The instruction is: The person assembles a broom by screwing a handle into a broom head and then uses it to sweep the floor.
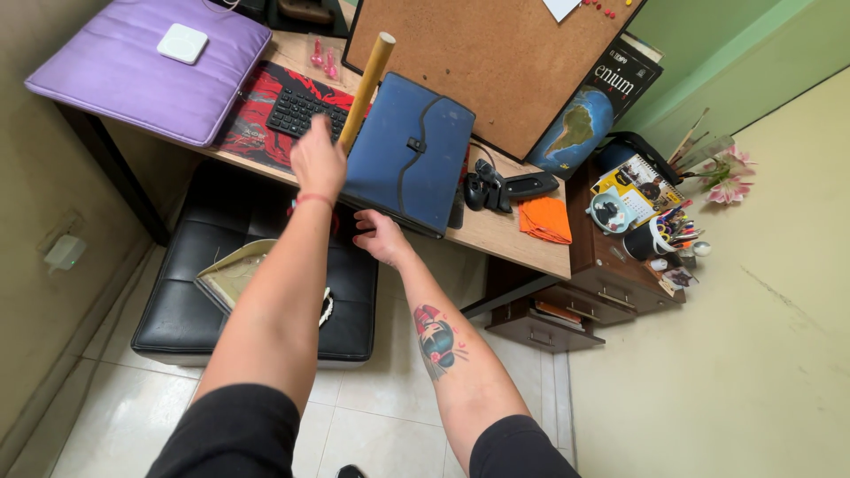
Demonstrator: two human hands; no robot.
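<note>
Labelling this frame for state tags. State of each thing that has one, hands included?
left hand: closed on wooden stick
wooden stick: held, tilted, leaning over the keyboard
right hand: at the near edge of the blue folder, grip unclear
blue folder: closed, clasp fastened, lying flat on the desk
lower drawer: pulled open
corkboard: tilted, propped on the desk
orange cloth: folded

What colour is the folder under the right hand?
Dark blue folder, right hand at its edge; head view.
</note>
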